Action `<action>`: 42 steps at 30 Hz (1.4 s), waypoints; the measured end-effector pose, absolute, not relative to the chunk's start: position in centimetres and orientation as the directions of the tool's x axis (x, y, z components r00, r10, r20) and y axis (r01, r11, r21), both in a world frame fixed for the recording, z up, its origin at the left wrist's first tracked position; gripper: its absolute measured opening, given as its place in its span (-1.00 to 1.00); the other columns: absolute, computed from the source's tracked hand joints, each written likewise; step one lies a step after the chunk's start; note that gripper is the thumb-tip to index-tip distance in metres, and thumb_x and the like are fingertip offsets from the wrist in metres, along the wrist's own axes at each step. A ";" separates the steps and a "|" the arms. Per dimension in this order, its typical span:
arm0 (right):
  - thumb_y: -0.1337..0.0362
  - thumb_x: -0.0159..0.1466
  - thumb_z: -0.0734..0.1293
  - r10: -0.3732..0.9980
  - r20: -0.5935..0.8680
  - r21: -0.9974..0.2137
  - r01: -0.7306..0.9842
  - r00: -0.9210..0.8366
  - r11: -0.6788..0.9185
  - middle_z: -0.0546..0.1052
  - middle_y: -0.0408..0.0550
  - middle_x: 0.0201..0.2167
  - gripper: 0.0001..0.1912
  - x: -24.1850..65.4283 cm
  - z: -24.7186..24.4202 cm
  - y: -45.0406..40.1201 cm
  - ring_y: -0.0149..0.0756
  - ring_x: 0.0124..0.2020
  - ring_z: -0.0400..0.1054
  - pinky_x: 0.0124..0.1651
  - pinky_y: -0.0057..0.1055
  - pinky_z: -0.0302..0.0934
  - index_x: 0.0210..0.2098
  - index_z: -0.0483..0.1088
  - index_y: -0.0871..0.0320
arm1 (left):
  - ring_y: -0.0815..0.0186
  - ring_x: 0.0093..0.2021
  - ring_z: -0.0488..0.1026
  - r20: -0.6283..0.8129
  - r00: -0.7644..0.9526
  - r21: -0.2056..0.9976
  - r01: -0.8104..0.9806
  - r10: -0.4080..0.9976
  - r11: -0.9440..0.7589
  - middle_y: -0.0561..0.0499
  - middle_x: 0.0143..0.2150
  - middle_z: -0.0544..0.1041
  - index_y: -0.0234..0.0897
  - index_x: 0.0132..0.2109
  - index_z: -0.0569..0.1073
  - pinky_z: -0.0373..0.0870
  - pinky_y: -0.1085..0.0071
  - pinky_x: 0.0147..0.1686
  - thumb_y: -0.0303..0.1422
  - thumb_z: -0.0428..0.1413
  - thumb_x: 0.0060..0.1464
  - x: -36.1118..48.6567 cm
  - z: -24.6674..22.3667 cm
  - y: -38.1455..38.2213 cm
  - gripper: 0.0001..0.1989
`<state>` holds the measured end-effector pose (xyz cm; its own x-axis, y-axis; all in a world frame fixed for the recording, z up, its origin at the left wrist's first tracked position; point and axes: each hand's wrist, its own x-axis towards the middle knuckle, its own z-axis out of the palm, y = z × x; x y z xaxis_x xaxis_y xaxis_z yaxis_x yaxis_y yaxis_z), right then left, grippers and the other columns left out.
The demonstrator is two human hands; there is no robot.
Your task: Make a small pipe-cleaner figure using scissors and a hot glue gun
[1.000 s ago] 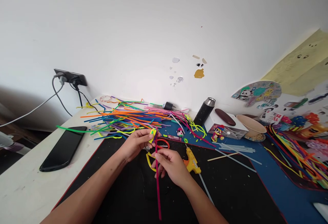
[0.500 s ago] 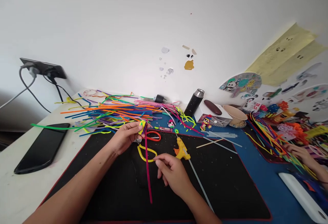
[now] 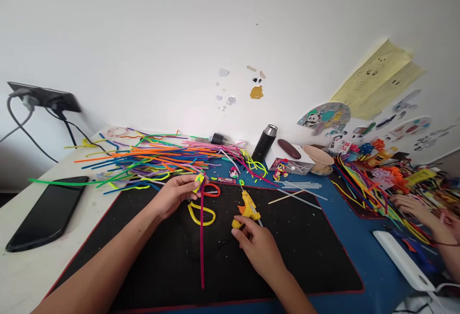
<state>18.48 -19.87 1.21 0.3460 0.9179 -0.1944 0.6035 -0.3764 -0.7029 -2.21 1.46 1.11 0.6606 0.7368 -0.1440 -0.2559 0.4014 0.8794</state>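
My left hand (image 3: pixel 176 192) pinches a small yellow pipe-cleaner piece (image 3: pixel 198 183) between thumb and fingers. A long magenta pipe cleaner (image 3: pixel 201 242) hangs straight down from it over the black mat. My right hand (image 3: pixel 257 244) is closed at the handle of a yellow hot glue gun (image 3: pixel 248 207), which lies on the mat with its nozzle pointing away from me. Part of the handle is hidden by my fingers. Between the hands lie scissors with a yellow handle loop (image 3: pixel 201 215) and a red-orange loop (image 3: pixel 212 190).
A heap of pipe cleaners (image 3: pixel 154 156) spreads behind the mat (image 3: pixel 302 247). Clear glue sticks (image 3: pixel 300 185), a black flask (image 3: pixel 265 144) and a white box (image 3: pixel 302 161) stand or lie at the back right. Another person's hand (image 3: pixel 413 208) is at the far right. A dark glossy panel (image 3: pixel 48 213) lies left.
My right hand has moved from beside the yellow scissor loop rightward onto the glue gun's handle. My left hand keeps hold of the yellow piece. The view has shifted slightly right.
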 end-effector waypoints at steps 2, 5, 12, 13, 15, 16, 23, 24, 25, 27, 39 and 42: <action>0.02 0.38 0.32 0.928 -0.174 -0.643 0.676 0.330 -0.361 0.61 -0.05 -0.38 -0.57 18.6 1.1 -19.3 -0.13 -0.33 0.49 -0.26 -0.32 0.22 0.14 0.55 0.02 | 0.37 -0.43 0.54 -0.146 0.657 0.871 -0.269 0.740 0.411 -0.21 -0.07 0.69 -0.31 -0.14 0.72 0.49 0.50 -0.41 -0.26 0.47 -0.09 -2.3 1.1 1.5 -0.65; 0.03 0.38 0.30 0.927 -0.156 -0.641 0.680 0.340 -0.357 0.59 -0.04 -0.45 -0.60 18.7 1.1 -18.7 -0.11 -0.37 0.49 -0.26 -0.28 0.23 0.06 0.58 0.07 | 0.38 -0.44 0.54 -0.145 0.655 0.863 -0.283 0.741 0.419 -0.22 -0.04 0.68 -0.31 -0.12 0.72 0.49 0.50 -0.41 -0.26 0.48 -0.10 -2.3 1.2 1.5 -0.63; -0.04 0.37 0.33 0.945 -0.175 -0.886 0.373 0.278 -0.274 0.47 -0.12 -0.59 -0.61 17.3 3.0 -16.0 -0.21 -0.53 0.37 -0.39 -0.30 0.18 -0.04 0.56 0.11 | 0.37 -0.42 0.53 -0.121 0.718 0.871 -0.255 0.685 0.421 -0.21 -0.09 0.69 -0.32 -0.15 0.72 0.46 0.50 -0.40 -0.25 0.46 -0.05 -2.1 1.3 1.1 -0.67; -0.03 0.37 0.34 0.948 -0.192 -0.902 0.334 0.252 -0.271 0.45 -0.15 -0.60 -0.61 16.8 3.1 -15.3 -0.25 -0.55 0.34 -0.41 -0.33 0.16 -0.03 0.55 0.11 | 0.37 -0.42 0.53 -0.124 0.723 0.872 -0.247 0.680 0.422 -0.21 -0.10 0.69 -0.33 -0.14 0.72 0.46 0.50 -0.39 -0.25 0.47 -0.06 -2.1 1.3 1.1 -0.66; -0.02 0.36 0.36 0.959 -0.202 -0.920 0.296 0.201 -0.256 0.43 -0.21 -0.62 -0.62 15.7 2.9 -13.9 -0.33 -0.57 0.28 -0.43 -0.39 0.12 -0.02 0.54 0.12 | 0.37 -0.42 0.53 -0.129 0.722 0.872 -0.243 0.679 0.424 -0.22 -0.10 0.69 -0.33 -0.13 0.72 0.47 0.49 -0.38 -0.25 0.47 -0.06 -2.1 1.2 1.0 -0.65; -0.02 0.35 0.37 0.962 -0.208 -0.926 0.283 0.175 -0.252 0.43 -0.22 -0.62 -0.62 15.2 2.6 -13.3 -0.36 -0.58 0.26 -0.45 -0.41 0.11 -0.02 0.53 0.13 | 0.37 -0.42 0.53 -0.127 0.721 0.872 -0.247 0.681 0.423 -0.22 -0.09 0.69 -0.33 -0.12 0.71 0.47 0.48 -0.38 -0.25 0.47 -0.06 -2.1 1.1 1.1 -0.64; -0.10 0.31 0.41 0.963 -0.260 -0.958 0.106 0.073 -0.267 0.36 -0.28 -0.69 -0.60 13.0 0.3 -11.2 -0.48 -0.69 0.08 -0.56 -0.49 -0.01 -0.27 0.49 0.15 | 0.37 -0.41 0.51 -0.117 0.721 0.869 -0.259 0.683 0.421 -0.22 -0.03 0.68 -0.30 -0.09 0.72 0.45 0.47 -0.37 -0.28 0.44 -0.01 -2.2 1.0 1.1 -0.67; -0.11 0.30 0.41 0.962 -0.262 -0.959 0.090 0.071 -0.268 0.33 -0.29 -0.71 -0.58 12.9 0.2 -11.1 -0.49 -0.70 0.07 -0.56 -0.49 -0.01 -0.32 0.48 0.15 | 0.36 -0.41 0.51 -0.120 0.719 0.868 -0.259 0.685 0.424 -0.22 -0.04 0.68 -0.30 -0.09 0.71 0.45 0.47 -0.37 -0.28 0.44 -0.02 -2.2 1.0 1.1 -0.67; -0.12 0.29 0.42 0.962 -0.262 -0.960 0.080 0.076 -0.268 0.32 -0.29 -0.72 -0.57 12.9 0.3 -11.0 -0.49 -0.71 0.06 -0.57 -0.49 -0.01 -0.34 0.48 0.15 | 0.35 -0.41 0.51 -0.124 0.716 0.867 -0.258 0.687 0.426 -0.22 -0.06 0.69 -0.31 -0.10 0.71 0.45 0.46 -0.37 -0.28 0.44 -0.02 -2.1 1.1 1.0 -0.67; -0.15 0.27 0.42 0.962 -0.254 -0.963 0.068 0.099 -0.262 0.28 -0.31 -0.74 -0.54 13.0 0.5 -10.9 -0.50 -0.72 0.04 -0.58 -0.49 -0.03 -0.34 0.51 0.16 | 0.33 -0.41 0.51 -0.132 0.717 0.868 -0.249 0.684 0.429 -0.22 -0.11 0.69 -0.32 -0.11 0.71 0.46 0.44 -0.37 -0.28 0.45 -0.04 -2.1 1.2 0.9 -0.67; -0.09 0.33 0.38 0.964 -0.230 -0.968 0.074 0.135 -0.241 0.36 -0.26 -0.67 -0.59 12.9 1.3 -11.4 -0.47 -0.69 0.11 -0.56 -0.48 0.01 -0.26 0.51 0.16 | 0.33 -0.41 0.50 -0.147 0.758 0.883 -0.189 0.635 0.429 -0.19 -0.15 0.70 -0.29 -0.09 0.72 0.43 0.47 -0.39 -0.27 0.46 -0.05 -2.4 1.5 1.0 -0.65; -0.02 0.37 0.35 0.966 -0.175 -0.969 0.138 0.193 -0.203 0.37 -0.24 -0.64 -0.66 13.7 1.1 -12.9 -0.41 -0.62 0.22 -0.50 -0.46 0.07 -0.21 0.53 0.15 | 0.36 -0.44 0.47 -0.142 0.721 0.858 -0.252 0.678 0.448 -0.21 -0.11 0.70 -0.29 -0.11 0.73 0.45 0.47 -0.40 -0.28 0.46 -0.07 -2.6 1.4 1.4 -0.66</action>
<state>13.68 -12.88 1.12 0.1930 0.9655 -0.1748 0.1381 -0.2031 -0.9694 -2.55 1.37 1.42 0.7214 0.6778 -0.1419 -0.2516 0.4475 0.8581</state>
